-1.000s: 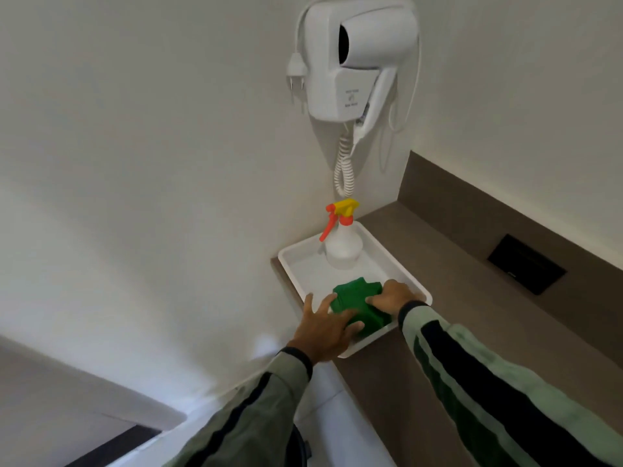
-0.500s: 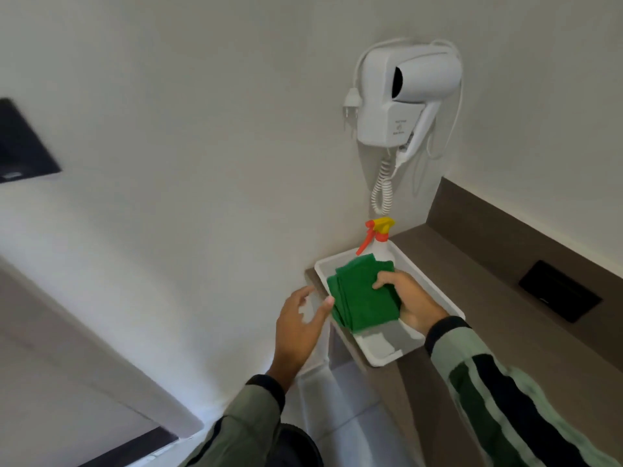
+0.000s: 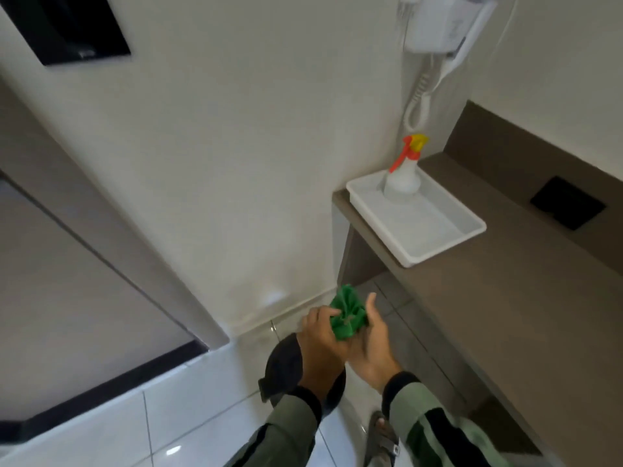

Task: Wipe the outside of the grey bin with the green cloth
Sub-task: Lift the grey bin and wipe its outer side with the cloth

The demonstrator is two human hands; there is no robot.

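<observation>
Both hands meet over the tiled floor, low beside the brown bench (image 3: 505,298). The left hand (image 3: 320,345) and the right hand (image 3: 369,345) each have their grip pinched on the bunched green cloth (image 3: 347,316), held between them. Just beneath the left wrist sits the dark grey round bin (image 3: 283,369), partly hidden by the arm. On the bench, a white plastic tray (image 3: 438,237) holds a clear spray bottle with an orange trigger (image 3: 403,176).
</observation>
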